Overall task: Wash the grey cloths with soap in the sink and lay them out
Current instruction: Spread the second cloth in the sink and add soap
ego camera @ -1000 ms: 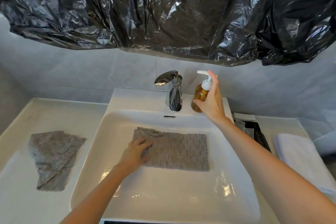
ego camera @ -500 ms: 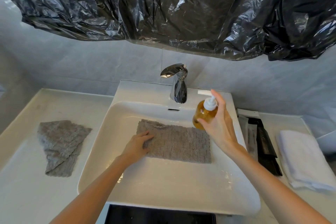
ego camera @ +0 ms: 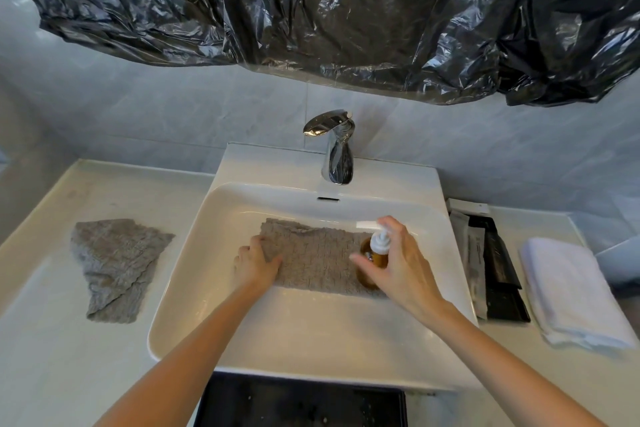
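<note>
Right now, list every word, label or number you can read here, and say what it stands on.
No text is readable.
Print on the black and white flat packets right of the white ceramic sink: too small and blurred to read.
No label shows on the amber plastic pump bottle in the right hand.

Soap bottle — nozzle a blur

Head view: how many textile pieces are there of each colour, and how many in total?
Grey textured cloths: 2, the sink cloth and the counter cloth
White folded towel: 1
Total: 3
</note>
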The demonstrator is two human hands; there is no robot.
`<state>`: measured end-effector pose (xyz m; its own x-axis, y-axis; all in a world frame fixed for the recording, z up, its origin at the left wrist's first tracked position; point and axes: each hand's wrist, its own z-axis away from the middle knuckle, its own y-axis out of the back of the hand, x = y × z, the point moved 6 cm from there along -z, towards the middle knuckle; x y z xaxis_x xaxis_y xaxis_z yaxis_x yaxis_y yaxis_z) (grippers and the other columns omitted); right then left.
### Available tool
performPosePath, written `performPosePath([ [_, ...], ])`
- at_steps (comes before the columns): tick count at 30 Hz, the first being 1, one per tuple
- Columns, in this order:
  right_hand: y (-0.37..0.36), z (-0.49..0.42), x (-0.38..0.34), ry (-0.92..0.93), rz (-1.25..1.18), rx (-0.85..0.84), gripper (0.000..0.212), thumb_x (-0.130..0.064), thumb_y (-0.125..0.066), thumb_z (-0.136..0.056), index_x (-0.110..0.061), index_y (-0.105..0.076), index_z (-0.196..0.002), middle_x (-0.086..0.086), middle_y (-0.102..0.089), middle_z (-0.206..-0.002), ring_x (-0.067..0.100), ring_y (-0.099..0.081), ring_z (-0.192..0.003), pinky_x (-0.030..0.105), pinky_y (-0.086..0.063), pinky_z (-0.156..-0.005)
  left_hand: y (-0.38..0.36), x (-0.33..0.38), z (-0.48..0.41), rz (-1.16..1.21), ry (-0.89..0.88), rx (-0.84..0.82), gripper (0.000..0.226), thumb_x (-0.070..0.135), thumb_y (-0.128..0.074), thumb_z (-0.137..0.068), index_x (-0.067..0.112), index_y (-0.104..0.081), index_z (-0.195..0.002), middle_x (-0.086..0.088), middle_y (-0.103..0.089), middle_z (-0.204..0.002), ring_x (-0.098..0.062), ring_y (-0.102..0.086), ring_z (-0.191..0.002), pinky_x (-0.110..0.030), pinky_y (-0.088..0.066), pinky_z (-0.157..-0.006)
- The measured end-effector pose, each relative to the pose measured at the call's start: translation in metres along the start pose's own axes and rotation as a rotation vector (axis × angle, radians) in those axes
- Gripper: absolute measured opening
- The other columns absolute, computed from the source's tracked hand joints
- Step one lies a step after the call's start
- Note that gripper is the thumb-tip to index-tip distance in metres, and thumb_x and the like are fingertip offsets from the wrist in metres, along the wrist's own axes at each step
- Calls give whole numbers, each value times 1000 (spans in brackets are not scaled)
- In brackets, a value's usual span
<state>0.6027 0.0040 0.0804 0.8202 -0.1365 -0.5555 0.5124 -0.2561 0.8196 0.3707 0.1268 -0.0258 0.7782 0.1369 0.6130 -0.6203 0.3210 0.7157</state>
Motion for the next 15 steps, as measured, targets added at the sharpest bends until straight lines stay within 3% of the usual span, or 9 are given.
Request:
performPosePath([
  [2,20,-8,-12,16,46,127,38,-50,-49,-93,-21,-49,-116,-10,-51,-111,8,-48,-98,15,-39,-67,0,0,-3,85,41,-34,60,35,-65,-87,14,-40,-137,-15,-60,-125,-34,-55,-115,-40,-45,-97],
  [4,32,-24,-19,-55,27,142,34,-44,-34,-100,-19,-56,-100,-9,-58,-96,9,-52,-87,14,-36,-61,2,1,-3,161,73,-38,57,36,-66,-87,12,-46,-134,-10,-63,-124,-30,-58,-113,-38,-48,-95],
  [6,30,-46,-15,-245,-51,12,46,-41,-24,-104,-16,-62,-95,-8,-58,-85,13,-55,-80,23,-39,-65,3,6,-3,233,77,-33,49,34,-67,-87,10,-56,-127,-8,-65,-119,-27,-61,-109,-33,-49,-91],
  [8,16,-67,-4,-399,-59,-162,56,-42,-18,-104,-12,-66,-103,0,-64,-99,21,-58,-91,34,-44,-83,5,13,-2,332,72,-32,37,30,-68,-86,8,-63,-116,-8,-67,-108,-26,-62,-102,-32,-49,-85],
  [10,-2,-75,3,-496,11,-311,60,-42,-14,-103,-6,-61,-111,11,-63,-114,27,-57,-99,36,-42,-88,7,20,3,427,64,-48,28,26,-67,-88,9,-63,-109,-5,-64,-97,-22,-59,-91,-30,-47,-75],
  [13,-16,-73,4,-536,73,-394,49,-32,-15,-104,-3,-52,-117,18,-57,-114,31,-51,-98,34,-36,-82,12,29,9,473,29,-64,19,21,-64,-90,12,-56,-104,0,-55,-84,-17,-53,-79,-22,-41,-61],
  [15,-14,-69,0,-519,80,-374,35,-21,-20,-103,-3,-50,-108,9,-55,-94,29,-47,-91,35,-36,-81,15,32,13,488,14,-69,16,19,-63,-91,12,-54,-103,1,-54,-81,-13,-52,-72,-19,-39,-57],
])
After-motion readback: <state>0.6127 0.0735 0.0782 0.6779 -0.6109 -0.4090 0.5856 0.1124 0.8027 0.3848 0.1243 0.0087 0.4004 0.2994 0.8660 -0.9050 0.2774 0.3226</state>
